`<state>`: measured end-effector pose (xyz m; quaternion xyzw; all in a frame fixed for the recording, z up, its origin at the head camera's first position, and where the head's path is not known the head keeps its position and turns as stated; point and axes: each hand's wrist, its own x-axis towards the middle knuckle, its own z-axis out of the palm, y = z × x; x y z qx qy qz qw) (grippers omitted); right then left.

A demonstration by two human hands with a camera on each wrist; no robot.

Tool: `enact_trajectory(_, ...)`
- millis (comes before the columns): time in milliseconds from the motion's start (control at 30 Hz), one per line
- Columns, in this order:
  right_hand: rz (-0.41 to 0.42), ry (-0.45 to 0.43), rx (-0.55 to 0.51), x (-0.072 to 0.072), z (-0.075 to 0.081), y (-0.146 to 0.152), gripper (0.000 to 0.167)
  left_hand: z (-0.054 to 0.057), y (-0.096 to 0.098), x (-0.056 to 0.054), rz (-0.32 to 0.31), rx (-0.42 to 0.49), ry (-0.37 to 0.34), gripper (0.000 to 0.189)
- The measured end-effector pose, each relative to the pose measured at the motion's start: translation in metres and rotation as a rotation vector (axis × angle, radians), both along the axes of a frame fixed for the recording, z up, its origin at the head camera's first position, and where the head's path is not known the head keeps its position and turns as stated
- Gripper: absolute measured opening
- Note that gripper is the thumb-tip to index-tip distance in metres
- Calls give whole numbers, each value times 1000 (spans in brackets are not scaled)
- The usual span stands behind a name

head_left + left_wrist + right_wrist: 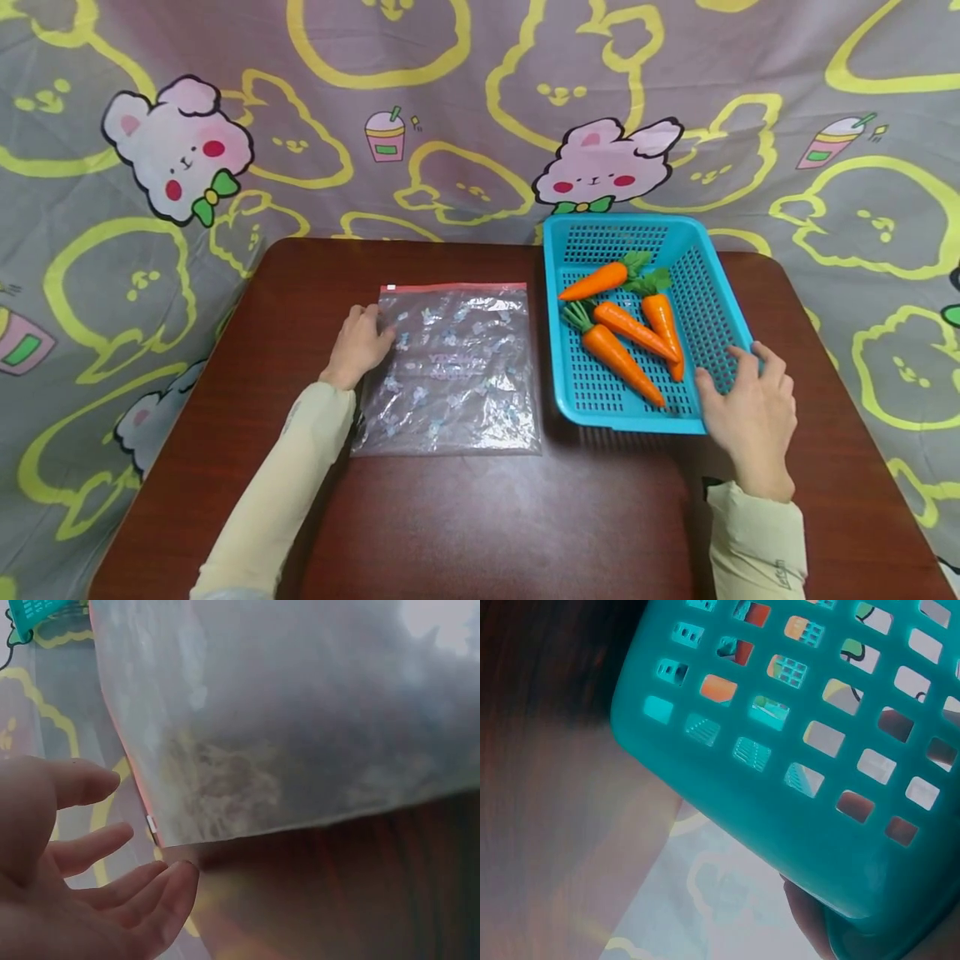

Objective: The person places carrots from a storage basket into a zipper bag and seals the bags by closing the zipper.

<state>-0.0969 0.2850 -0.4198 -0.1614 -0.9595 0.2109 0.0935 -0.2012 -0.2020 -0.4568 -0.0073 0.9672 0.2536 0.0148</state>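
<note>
On tbl point(487, 521), bag point(457, 367) beside L fingers point(371, 313), basket point(630, 422) in R fingers point(771, 358)

Looks like some curtained-off indoor nook, can't tell if home or studio: glossy wood-grain table point(487, 533), cartoon-bunny fabric backdrop point(450, 117) hanging round its back and sides.

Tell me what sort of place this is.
Probably a small indoor staged spot: a red-brown table before a cartoon-print cloth backdrop, with a blue basket of carrots on it.
</note>
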Motion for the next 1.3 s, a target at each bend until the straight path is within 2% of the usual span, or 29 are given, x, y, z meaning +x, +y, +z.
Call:
enact_trajectory(333, -2, -2, 3, 0, 2, -1, 61, -6, -2, -7, -6, -6, -49, 55)
enact_trajectory(500, 1, 10, -2, 0, 2, 0, 60, -5, 1, -7, -26, -36, -85, 56)
enact_trajectory(833, -1, 2, 1, -2, 3, 0, 60, -6, 3, -6, -34, -65, -99, 53)
enact_trajectory(1300, 8, -3, -7, 0, 1, 2, 61, -8, 3, -7, 15, 44, -75, 53)
